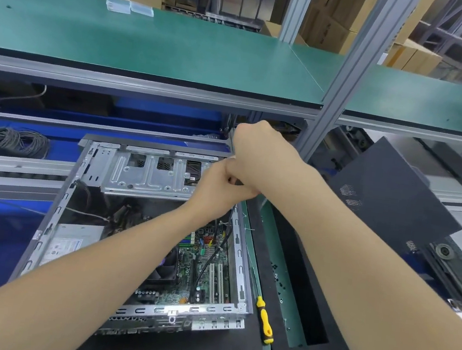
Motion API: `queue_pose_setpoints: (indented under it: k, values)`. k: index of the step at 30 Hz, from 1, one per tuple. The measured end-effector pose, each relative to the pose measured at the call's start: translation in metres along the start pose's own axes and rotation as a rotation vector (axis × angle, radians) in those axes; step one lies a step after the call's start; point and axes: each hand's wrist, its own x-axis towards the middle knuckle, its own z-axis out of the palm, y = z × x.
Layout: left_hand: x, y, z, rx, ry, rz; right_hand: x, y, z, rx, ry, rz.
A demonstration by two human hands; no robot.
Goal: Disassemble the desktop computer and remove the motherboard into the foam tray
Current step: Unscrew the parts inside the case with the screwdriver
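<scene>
The open desktop case (53, 211) lies on the bench with its side off. Inside it, the green motherboard (206, 273) sits at the near right, under a silver drive cage (148, 176) at the far end. A black cable (223, 238) rises from the board to my hands at the case's far right corner. My left hand (216, 186) curls round a dark piece at the top of that cable. My right hand (251, 151) bends down just above it, touching the left; its fingers are hidden. The black foam tray (305, 297) lies right of the case.
A yellow-and-black screwdriver (264, 318) lies between case and tray. The removed dark side panel (390, 194) leans at the right. A silver power supply (70, 242) fills the case's near left. Coiled black cables (9, 142) sit far left. A green shelf (152, 46) overhangs the bench.
</scene>
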Motion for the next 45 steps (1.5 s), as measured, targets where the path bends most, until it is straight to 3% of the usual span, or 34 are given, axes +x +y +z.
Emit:
queue_pose_setpoints:
  k: [10,15,22,24,28,33,36,45]
  values:
    - [0.013,0.012,-0.04,-0.012,-0.513,-0.026,-0.008,0.014,-0.027,-0.046,-0.271,-0.345]
    - [0.022,0.021,-0.055,0.031,-0.715,-0.028,-0.009,0.011,-0.023,-0.034,-0.248,-0.363]
    - [0.014,0.018,-0.046,-0.027,-0.589,-0.051,-0.011,0.012,-0.024,0.004,-0.309,-0.348]
    - [0.014,0.013,-0.041,-0.02,-0.49,-0.072,-0.012,0.011,-0.02,0.06,-0.225,-0.291]
    - [0.01,0.005,-0.026,-0.01,-0.284,0.006,-0.013,-0.001,-0.001,-0.019,0.096,-0.054]
    - [0.006,0.001,-0.002,0.097,-0.036,-0.032,-0.005,-0.001,0.007,0.02,0.088,0.058]
    - [0.002,0.001,0.0,-0.006,-0.097,-0.005,-0.001,0.003,0.005,0.02,0.012,-0.015]
    - [0.017,0.011,-0.043,-0.004,-0.629,0.019,-0.011,0.013,-0.023,-0.003,-0.239,-0.303]
